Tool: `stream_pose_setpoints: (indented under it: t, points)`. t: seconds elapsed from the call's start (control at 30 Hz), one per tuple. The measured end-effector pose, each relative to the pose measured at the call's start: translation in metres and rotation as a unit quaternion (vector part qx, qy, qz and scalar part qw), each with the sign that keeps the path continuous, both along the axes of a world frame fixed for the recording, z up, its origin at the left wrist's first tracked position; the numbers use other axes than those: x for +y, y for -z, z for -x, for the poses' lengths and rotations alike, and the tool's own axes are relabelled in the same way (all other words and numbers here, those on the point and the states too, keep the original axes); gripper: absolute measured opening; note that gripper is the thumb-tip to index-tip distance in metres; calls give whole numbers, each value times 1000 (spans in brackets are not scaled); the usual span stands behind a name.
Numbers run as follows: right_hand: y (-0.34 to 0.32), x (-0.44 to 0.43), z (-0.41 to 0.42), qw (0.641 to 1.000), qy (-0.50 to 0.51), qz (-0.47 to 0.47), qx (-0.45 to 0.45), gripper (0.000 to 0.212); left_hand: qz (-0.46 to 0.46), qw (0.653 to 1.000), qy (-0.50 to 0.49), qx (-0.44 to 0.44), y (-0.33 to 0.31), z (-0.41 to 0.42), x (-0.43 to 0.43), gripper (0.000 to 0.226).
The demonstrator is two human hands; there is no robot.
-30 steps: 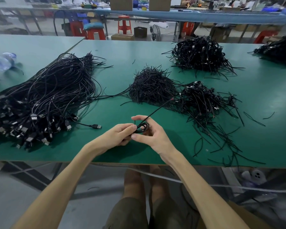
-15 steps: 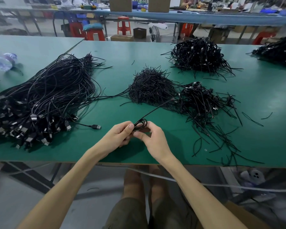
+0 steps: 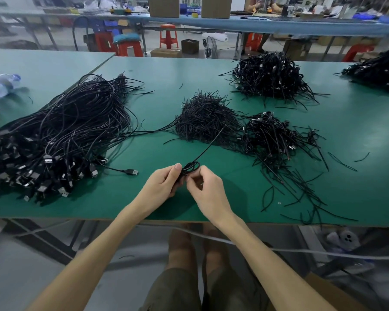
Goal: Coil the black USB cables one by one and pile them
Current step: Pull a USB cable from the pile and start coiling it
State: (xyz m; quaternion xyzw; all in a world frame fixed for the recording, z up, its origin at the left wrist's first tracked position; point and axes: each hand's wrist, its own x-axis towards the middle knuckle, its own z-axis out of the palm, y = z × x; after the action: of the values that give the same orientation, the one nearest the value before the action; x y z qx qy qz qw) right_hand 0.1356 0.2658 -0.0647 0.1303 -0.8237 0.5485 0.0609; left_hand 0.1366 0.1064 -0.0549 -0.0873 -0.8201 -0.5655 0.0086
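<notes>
A single wide-angle camera, worn on the person's head, looks forward and down across the green table (image 3: 166,70); its near edge lies close, distant benches (image 3: 279,23) fringe the top.

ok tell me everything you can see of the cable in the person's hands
The cable is thin, black and rubbery-looking, wound into a small coil of several loops. The left hand pinches its left side; the right hand pinches its lower edge. It is held over the near part of the green table. One straight black strand slants up and away from the coil toward the heap of short black strands; whether it is the cable's own end or a tie cannot be told. No plug shows.
</notes>
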Motion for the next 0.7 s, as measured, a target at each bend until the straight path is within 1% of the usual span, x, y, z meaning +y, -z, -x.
stream_pose_setpoints:
  t: [0.07, 0.13, 0.17, 0.2, 0.27, 0.3, 0.33, 0.37, 0.43, 0.53, 0.63, 0.7]
  points:
    - [1, 0, 0, 1000, 13, -3, 7, 10, 46, 998, -24, 39, 4, -2, 0, 49]
    - [1, 0, -1, 1000, 23, -1, 10, 10, 68, 995, -42, 61, 2, -5, 1, 32]
    - [1, 1, 0, 1000, 25, 2, 11, 10, 50, 996, -41, 53, 0, -6, 0, 25]
    - [1, 2, 0, 1000, 24, 6, 11, 11, 20, 999, -34, 37, -3, -8, 0, 26]
    - [2, 3, 0, 1000, 17, 19, 8, 12, -31, 999, -1, 10, -9, -13, -3, 33]
    - [3, 3, 1, 1000, 14, 26, 5, 13, -43, 999, 26, 2, -12, -16, -6, 36]
    - [3, 4, 2, 999, 10, 32, 0, 12, -37, 998, 57, 3, -15, -19, -9, 38]
    - [3, 4, 2, 999, 6, 39, -4, 12, -9, 996, 86, 14, -19, -20, -12, 40]
    - [3, 6, 4, 999, -1, 51, -10, 9, 77, 989, 120, 41, -25, -20, -17, 45]
    - [3, 7, 5, 998, -7, 60, -13, 8, 196, 972, 111, 68, -31, -14, -19, 52]
    - [4, 9, 4, 997, -18, 71, -14, 11, 317, 936, 83, 128, -35, -11, -18, 45]
    - [5, 10, 5, 997, -27, 76, -10, 12, 371, 905, 58, 198, -37, -12, -17, 39]
